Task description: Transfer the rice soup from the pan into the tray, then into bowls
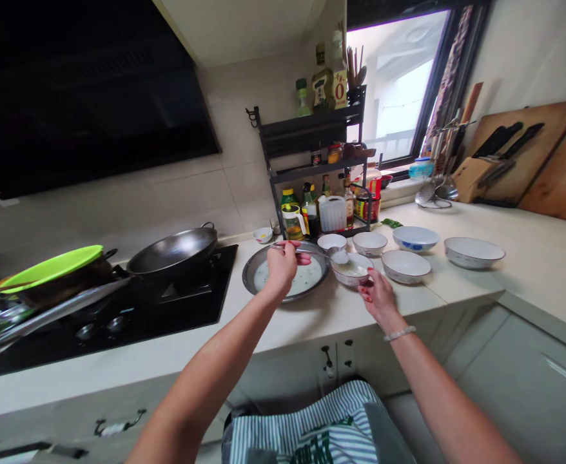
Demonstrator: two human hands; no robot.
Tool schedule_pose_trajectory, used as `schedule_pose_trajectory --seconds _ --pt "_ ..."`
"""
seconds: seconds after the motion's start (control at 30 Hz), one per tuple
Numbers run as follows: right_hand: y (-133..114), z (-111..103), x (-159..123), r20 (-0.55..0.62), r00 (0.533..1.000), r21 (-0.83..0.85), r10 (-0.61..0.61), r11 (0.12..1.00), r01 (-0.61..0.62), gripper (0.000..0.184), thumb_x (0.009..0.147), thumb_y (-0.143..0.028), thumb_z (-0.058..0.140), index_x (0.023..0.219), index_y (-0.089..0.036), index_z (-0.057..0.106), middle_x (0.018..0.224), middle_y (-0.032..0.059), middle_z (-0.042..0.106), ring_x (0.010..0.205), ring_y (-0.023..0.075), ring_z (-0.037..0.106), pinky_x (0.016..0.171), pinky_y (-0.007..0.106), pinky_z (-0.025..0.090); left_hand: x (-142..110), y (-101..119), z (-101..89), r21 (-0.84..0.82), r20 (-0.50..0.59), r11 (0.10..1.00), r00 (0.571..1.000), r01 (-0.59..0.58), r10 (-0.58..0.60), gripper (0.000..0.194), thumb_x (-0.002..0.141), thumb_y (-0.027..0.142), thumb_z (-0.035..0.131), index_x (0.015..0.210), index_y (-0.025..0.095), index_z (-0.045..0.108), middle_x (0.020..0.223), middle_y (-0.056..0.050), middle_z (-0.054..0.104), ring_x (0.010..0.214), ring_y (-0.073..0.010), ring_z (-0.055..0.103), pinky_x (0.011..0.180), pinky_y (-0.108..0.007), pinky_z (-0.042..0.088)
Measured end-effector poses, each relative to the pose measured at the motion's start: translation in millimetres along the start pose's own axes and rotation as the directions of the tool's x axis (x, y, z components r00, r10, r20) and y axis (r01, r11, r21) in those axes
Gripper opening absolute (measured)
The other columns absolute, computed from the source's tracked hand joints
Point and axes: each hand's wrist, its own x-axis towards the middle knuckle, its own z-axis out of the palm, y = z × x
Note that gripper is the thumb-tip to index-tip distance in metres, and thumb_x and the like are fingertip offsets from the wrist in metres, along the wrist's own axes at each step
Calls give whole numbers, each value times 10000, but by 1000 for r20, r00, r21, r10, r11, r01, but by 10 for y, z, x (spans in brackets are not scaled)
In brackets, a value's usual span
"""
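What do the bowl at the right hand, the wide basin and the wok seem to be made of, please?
Bowl: probably glazed ceramic, its white wall smooth and patterned outside. Basin: likely metal, given its grey rim with a dull sheen, though plastic is possible. Wok: seemingly dark metal, fairly smooth, with a bright highlight inside.

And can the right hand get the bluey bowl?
Probably yes, if the right hand lets go of the held bowl; a nearer bowl is in front, but nothing covers the blue-patterned bowl.
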Motion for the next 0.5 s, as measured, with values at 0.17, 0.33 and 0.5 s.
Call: schedule_pose_trajectory --seconds 0.17,0.33,0.5 --pt "-7 -2 -7 -7 1000 -6 7 1000 -7 373 551 -370 769 791 -220 527 565 -71 542 370 69 477 286 141 169 -128 -195 22 103 252 950 931 -296 263 229 985 328 480 929 163 630 577 -16 673 520 -167 695 540 -256 565" --pt "-2 -7 -1 -3 1000 2 23 1000 -23 379 566 -366 768 816 -225 521 586 -69 555 371 62 461 288 138 161 -230 -278 -116 201 527 678 662 -707 534 271 1026 369 436 1021 193 643 684 -23 708 612 -138 697 656 -259 570" --pt "1 -4 5 -7 1000 5 20 1000 -20 373 563 -358 760 820 -222 526 586 -65 554 370 58 446 287 136 151 -283 -345 -170 153 621 509 483 -847 617 269 1023 348 435 1022 196 657 757 -45 723 631 -140 683 668 -274 566"
